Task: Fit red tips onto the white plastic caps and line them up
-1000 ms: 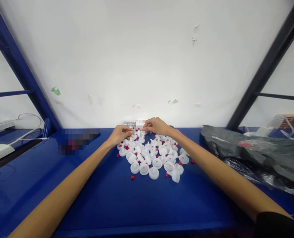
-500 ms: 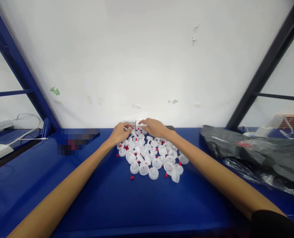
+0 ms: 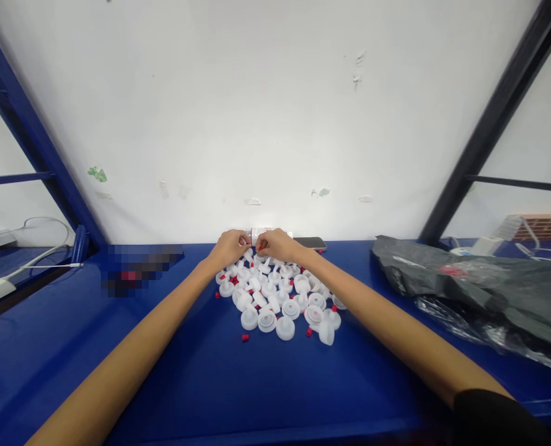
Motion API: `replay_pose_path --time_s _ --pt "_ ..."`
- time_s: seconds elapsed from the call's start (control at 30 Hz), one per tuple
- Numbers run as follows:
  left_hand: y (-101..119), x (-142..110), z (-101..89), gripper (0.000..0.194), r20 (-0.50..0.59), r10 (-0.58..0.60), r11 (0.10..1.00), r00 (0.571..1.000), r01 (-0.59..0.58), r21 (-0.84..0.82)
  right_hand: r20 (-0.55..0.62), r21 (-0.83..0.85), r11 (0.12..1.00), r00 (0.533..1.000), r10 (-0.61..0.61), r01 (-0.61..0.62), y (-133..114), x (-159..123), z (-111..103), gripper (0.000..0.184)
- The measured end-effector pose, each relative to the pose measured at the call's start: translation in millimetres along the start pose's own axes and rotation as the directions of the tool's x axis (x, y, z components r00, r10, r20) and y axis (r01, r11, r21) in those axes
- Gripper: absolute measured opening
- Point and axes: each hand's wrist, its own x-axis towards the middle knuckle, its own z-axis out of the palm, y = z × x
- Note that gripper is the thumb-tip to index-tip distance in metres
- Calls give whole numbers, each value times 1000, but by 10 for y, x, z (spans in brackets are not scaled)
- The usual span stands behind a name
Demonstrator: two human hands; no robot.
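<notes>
The left hand [image 3: 231,247] curls its fingers at the far edge of the pile of white plastic caps [image 3: 266,320]; whether it grips anything cannot be told. The right hand [image 3: 279,245], just beside it, pinches a small red piece [image 3: 260,248], mostly covered by the fingers. Both hands hide part of the pile and of the clear bottle [image 3: 269,231] lying behind them by the wall [image 3: 275,124]. The right forearm partly covers the pile's right side. A dark phone [image 3: 310,243] lies beyond that wrist. Loose red pieces [image 3: 245,337] dot the blue table [image 3: 238,390]. On the left, a pixelated patch [image 3: 140,271] obscures an object; a crumpled grey bag [image 3: 480,279] fills the right, cut off by the frame.
</notes>
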Motion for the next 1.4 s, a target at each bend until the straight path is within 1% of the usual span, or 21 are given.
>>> replay_pose_path --time_s 0.1,0.2,0.37,0.53,0.67,0.7,0.8,0.93,1.1,1.17,1.3,1.33,1.4 --pt "30 -27 2 34 19 9 1000 1000 -9 -8 -8 31 1000 1000 2 -2 -9 -18 -45 8" --pt "66 -56 -7 34 32 20 1000 999 -19 -25 -31 33 999 1000 7 -6 -33 -40 -71 14" --pt "102 -92 -26 32 6 14 999 1000 -14 -48 -21 35 999 1000 -14 15 -24 -54 -121 15" --pt "135 -113 -43 29 -32 22 995 999 -24 -92 -7 -1 1000 1000 -23 23 14 -79 -150 30" --pt "199 -149 -71 16 -74 47 990 996 -56 -126 -52 -78 997 999 2 -6 1 -119 -124 41" --pt "219 -164 -80 16 -81 59 989 995 -69 -134 -62 -95 995 998 5 -10 -5 -128 -121 42" --pt "273 -209 -105 25 -99 94 982 991 -108 -152 -83 -120 993 997 9 -19 -26 -141 -133 44" --pt "315 -235 -130 29 -118 106 978 987 -125 -168 -83 -103 994 996 19 -28 -42 -130 -181 39" --pt "306 -217 -124 29 -129 94 980 987 -115 -163 -35 -73 996 998 44 -47 -11 -134 -279 39" --pt "296 -213 -117 29 -128 84 983 988 -103 -153 20 -62 997 998 52 -50 13 -150 -327 32" --pt "287 -222 -110 30 -126 67 988 990 -83 -130 164 -5 1000 986 28 -27 51 -178 -392 11" --pt "286 -227 -108 30 -127 65 989 990 -81 -124 178 11 1000 984 25 -27 57 -180 -399 8" --pt "283 -234 -102 31 -128 66 990 990 -81 -113 192 38 999 981 26 -33 65 -183 -405 7"
